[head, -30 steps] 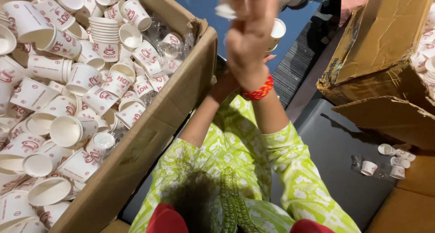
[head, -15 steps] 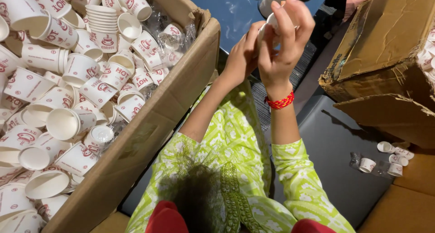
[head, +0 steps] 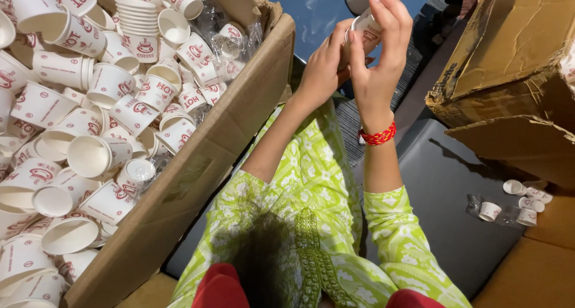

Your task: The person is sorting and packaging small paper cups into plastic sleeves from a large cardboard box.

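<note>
Both hands have come lower and nearer since the earlier frames, where they were raised high at the top of the picture; now they meet above the lap, in front of a dark blue surface.

From the head view, the right hand (head: 383,56) has its grip closed around a small paper cup (head: 364,28), fingers curled over the far side and thumb on the near side. The left hand (head: 320,68) presses in from the left, its fingertips touching the same cup, so both grips pinch it between them. The cup sits at the very top of the two grips, its long axis tilted up and away from the person; which end faces the camera I cannot tell. It looks white with red printing, like the loose cups heaped in the open cardboard box (head: 197,170) just to the left. A red bangle (head: 377,135) circles the right wrist.
</note>
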